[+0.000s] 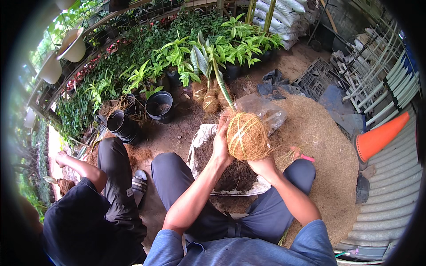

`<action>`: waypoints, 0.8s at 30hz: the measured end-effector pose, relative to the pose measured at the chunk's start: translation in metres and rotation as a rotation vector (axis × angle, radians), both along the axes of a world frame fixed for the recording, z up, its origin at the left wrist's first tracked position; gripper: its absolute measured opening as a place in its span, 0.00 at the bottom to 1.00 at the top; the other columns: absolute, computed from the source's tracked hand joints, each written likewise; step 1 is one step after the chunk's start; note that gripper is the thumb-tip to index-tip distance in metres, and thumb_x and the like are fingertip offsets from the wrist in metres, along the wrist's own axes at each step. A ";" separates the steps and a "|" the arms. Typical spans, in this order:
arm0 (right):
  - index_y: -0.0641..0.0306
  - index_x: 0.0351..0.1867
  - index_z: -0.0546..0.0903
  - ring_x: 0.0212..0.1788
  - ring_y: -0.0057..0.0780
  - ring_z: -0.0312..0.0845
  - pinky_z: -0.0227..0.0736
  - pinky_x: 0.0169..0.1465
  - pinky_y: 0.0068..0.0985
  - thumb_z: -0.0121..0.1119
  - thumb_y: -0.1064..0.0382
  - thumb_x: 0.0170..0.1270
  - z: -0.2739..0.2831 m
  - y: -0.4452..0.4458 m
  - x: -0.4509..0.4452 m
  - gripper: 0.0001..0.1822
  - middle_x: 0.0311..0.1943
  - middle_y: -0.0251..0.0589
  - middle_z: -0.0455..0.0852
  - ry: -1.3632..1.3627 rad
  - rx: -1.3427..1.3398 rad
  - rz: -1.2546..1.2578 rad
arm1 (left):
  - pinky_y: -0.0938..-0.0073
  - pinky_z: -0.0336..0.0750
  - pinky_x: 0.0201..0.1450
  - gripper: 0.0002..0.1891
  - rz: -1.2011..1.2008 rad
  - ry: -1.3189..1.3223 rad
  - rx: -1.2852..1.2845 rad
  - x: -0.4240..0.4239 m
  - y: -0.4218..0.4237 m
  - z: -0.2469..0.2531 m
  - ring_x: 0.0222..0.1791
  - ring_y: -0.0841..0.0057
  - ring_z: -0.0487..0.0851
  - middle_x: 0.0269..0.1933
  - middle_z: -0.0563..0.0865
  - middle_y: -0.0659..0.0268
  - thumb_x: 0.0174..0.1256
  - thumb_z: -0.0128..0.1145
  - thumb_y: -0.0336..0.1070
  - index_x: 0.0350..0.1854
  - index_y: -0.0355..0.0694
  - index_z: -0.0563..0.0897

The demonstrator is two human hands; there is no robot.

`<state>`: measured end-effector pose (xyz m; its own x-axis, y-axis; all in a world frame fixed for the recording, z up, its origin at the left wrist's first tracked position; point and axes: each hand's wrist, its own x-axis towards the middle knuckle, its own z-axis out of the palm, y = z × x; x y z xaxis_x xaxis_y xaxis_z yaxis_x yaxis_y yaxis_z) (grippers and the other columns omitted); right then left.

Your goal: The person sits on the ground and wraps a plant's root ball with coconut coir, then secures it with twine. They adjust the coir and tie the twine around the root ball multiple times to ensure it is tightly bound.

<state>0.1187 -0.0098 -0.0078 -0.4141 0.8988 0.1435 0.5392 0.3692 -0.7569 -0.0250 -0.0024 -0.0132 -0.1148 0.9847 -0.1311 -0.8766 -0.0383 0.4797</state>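
Between my two hands is a round ball of brown coconut fibre (248, 136), bound with crossing strips of yellow raffia. A long mottled snake plant leaf (220, 79) rises from its top and leans up to the left. My left hand (222, 141) lies flat along the ball's left side. Under its lower right side, my right hand (264, 164) supports it, the fingers partly hidden by the fibre. Below the ball, dark soil (233, 178) lies on a white plastic sack (196, 146) between my knees.
A co-worker (76, 219) sits close on my left. Black pots (159, 105), wrapped fibre balls (210, 102) and leafy potted plants (239, 50) stand ahead. A clear plastic bag (261, 108) lies behind the ball. Right are a pale husk-like heap (319, 159), a pink-handled tool (307, 158) and an orange traffic cone (379, 136).
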 end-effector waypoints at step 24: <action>0.65 0.24 0.76 0.18 0.20 0.63 0.59 0.24 0.23 0.68 0.56 0.56 0.122 0.049 0.038 0.16 0.15 0.33 0.71 -0.168 0.190 0.299 | 0.79 0.68 0.56 0.15 -0.422 0.778 0.265 0.025 -0.008 0.005 0.51 0.82 0.72 0.50 0.76 0.65 0.71 0.51 0.35 0.56 0.37 0.70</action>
<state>0.1572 0.0395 0.1144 -0.6860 0.6986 0.2035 0.4971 0.6541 -0.5701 0.0002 -0.0108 -0.0085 0.2993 0.9517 0.0680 -0.2773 0.0186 0.9606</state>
